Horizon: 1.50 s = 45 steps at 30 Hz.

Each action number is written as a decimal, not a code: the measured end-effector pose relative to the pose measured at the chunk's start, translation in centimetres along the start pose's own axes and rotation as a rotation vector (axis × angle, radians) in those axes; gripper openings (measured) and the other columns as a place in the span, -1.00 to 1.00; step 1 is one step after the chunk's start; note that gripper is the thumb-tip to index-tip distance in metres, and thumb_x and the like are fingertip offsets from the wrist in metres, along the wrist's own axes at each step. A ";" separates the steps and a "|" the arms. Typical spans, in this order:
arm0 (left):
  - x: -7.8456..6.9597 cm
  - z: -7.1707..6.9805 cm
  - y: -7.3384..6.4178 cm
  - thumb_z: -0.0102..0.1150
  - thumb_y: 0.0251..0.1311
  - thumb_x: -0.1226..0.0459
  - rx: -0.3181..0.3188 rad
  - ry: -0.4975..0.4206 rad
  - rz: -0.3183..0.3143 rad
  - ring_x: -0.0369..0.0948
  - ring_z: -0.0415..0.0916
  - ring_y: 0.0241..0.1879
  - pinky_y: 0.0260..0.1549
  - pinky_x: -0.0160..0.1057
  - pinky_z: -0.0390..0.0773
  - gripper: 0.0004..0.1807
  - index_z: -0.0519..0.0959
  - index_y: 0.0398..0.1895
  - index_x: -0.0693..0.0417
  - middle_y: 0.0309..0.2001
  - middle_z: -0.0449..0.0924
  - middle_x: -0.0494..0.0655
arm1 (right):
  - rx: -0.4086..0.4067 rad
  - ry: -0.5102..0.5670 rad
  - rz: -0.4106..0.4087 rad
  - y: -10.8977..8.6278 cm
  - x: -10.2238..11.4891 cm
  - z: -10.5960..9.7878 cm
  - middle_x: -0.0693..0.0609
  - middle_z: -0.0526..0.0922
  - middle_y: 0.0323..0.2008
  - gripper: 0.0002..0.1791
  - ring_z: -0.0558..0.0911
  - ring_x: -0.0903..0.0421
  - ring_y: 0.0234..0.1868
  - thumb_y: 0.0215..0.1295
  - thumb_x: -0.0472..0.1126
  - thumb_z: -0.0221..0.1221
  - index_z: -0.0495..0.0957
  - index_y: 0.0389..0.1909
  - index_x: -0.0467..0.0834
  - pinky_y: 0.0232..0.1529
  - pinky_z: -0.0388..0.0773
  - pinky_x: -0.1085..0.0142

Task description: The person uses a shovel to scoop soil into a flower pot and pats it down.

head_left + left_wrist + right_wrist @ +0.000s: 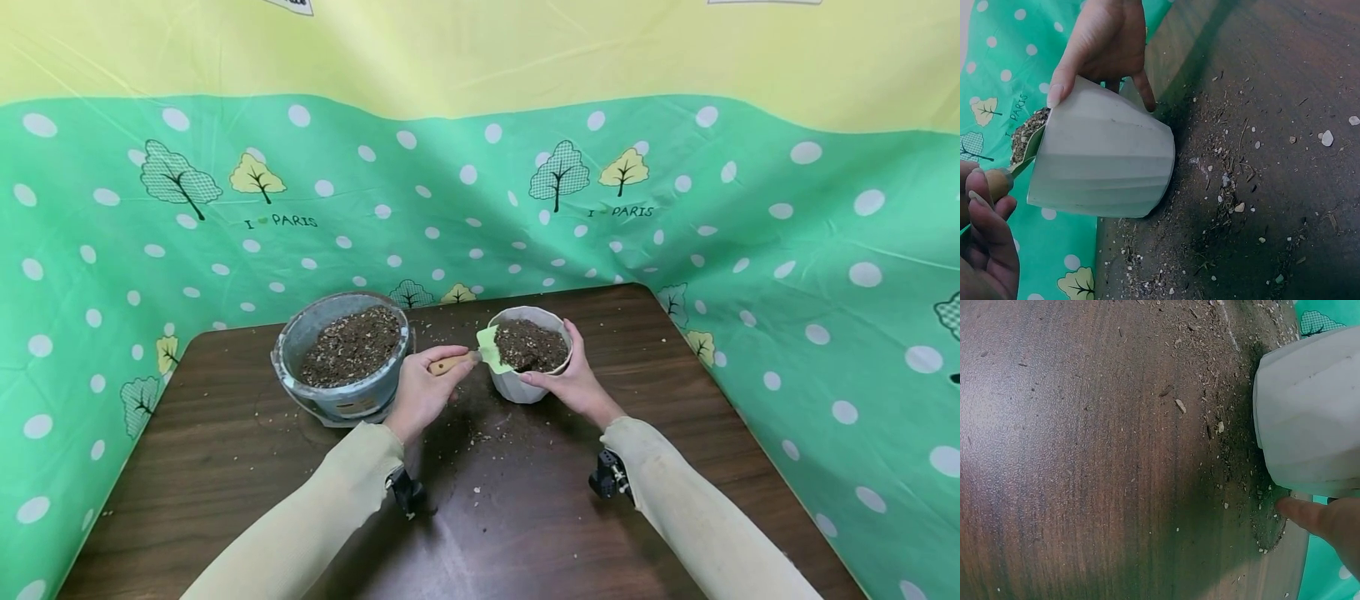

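Observation:
My left hand [423, 387] grips the wooden handle of a small trowel with a light green blade [489, 350]. The blade lies at the left rim of a white faceted plant pot [519, 389], against the dark soil [536, 343] inside. In the left wrist view, soil [1026, 134] sits on or behind the blade, above the pot's rim. My right hand [576, 382] holds the pot from its right side, thumb at the near rim. A fingertip [1294, 511] of it shows beside the pot's base in the right wrist view.
Left of the pot stands a larger blue-grey bucket [283, 354] holding more soil. Crumbs of soil and pale bits lie scattered on the brown wooden table [510, 517]. A green and yellow patterned cloth [450, 200] hangs behind the table and along its sides.

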<state>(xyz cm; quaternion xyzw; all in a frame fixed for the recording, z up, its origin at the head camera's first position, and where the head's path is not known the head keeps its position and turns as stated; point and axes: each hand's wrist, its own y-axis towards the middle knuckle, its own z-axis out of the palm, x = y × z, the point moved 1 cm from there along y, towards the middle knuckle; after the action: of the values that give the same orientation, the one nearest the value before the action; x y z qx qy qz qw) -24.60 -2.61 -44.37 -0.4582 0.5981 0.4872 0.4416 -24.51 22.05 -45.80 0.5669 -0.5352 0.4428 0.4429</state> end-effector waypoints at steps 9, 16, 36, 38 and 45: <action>-0.4 0.0 0.1 0.39 0.18 0.36 0.003 0.017 0.022 -0.22 0.49 -0.73 -0.67 -0.17 0.57 -0.76 0.72 -0.08 0.21 -0.33 0.72 0.06 | -0.002 -0.003 0.001 0.0 0.0 0.0 -0.33 -0.10 0.48 0.27 0.00 -0.22 0.47 0.07 -0.37 0.42 -0.35 0.55 -0.20 0.43 -0.06 -0.03; -0.4 -0.1 0.1 0.40 0.17 0.38 -0.004 0.007 0.019 -0.22 0.51 -0.72 -0.69 -0.32 0.53 -0.77 0.73 -0.09 0.20 -0.31 0.72 0.07 | -0.006 -0.004 0.000 -0.1 0.2 0.0 -0.34 -0.10 0.48 0.27 0.00 -0.22 0.47 0.07 -0.39 0.42 -0.35 0.55 -0.20 0.43 -0.06 -0.02; -0.5 -0.8 0.7 0.32 0.20 0.47 -0.011 0.033 0.020 -0.30 0.46 -0.72 -0.69 -0.34 0.50 -0.74 0.66 -0.04 0.38 -0.28 0.68 0.26 | 0.000 -0.015 0.016 -0.2 0.2 0.1 -0.33 -0.11 0.49 0.27 -0.01 -0.22 0.48 0.09 -0.35 0.42 -0.36 0.56 -0.18 0.43 -0.05 -0.02; -0.5 -0.9 0.7 0.32 0.20 0.47 -0.014 0.035 0.017 -0.30 0.45 -0.74 -0.70 -0.36 0.48 -0.73 0.65 -0.03 0.41 -0.26 0.67 0.30 | 0.001 -0.011 0.019 -0.1 0.2 0.1 -0.32 -0.11 0.49 0.27 -0.01 -0.22 0.48 0.08 -0.35 0.42 -0.36 0.56 -0.18 0.43 -0.04 -0.02; -0.5 -1.5 1.0 0.38 0.18 0.39 -0.061 0.066 0.048 -0.10 0.52 -0.72 -0.73 -0.36 0.47 -0.75 0.72 -0.06 0.23 -0.27 0.70 0.20 | -0.004 -0.008 0.015 1.0 -1.9 -0.2 -0.27 -0.13 0.50 0.31 -0.03 -0.20 0.48 0.07 -0.30 0.46 -0.38 0.57 -0.10 0.42 -0.04 -0.05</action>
<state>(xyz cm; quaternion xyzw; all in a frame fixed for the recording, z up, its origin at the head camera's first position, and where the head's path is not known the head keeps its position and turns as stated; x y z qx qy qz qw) -25.59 -3.97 -43.54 -0.4730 0.6081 0.5001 0.3955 -25.59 22.58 -47.58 0.5635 -0.5422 0.4429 0.4385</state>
